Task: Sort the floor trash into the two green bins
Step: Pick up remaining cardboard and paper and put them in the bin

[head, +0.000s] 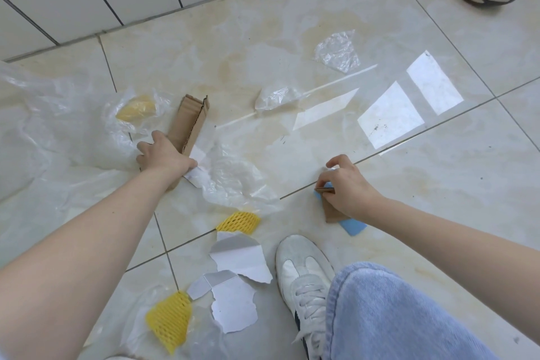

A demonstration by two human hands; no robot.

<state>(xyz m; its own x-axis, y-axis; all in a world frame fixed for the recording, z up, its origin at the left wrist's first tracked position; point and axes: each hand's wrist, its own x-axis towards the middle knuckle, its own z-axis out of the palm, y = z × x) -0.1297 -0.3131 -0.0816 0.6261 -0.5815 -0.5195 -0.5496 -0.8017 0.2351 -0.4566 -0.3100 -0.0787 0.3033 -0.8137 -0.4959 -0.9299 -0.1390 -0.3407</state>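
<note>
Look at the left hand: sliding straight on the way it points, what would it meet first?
The left hand points up-left along the cardboard. Probably the clear plastic bag holding something yellow comes first, though depth is unclear.

left hand (163, 155) gripping cardboard (190, 120), right hand (347, 187) pinching scraps (331, 213)

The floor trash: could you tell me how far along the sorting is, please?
Nothing looks sorted; no bin is in view. In hand: the left hand grips a cardboard strip, the right hand pinches a cardboard scrap. Left: yellow foam nets, torn paper, plastic film.
</note>
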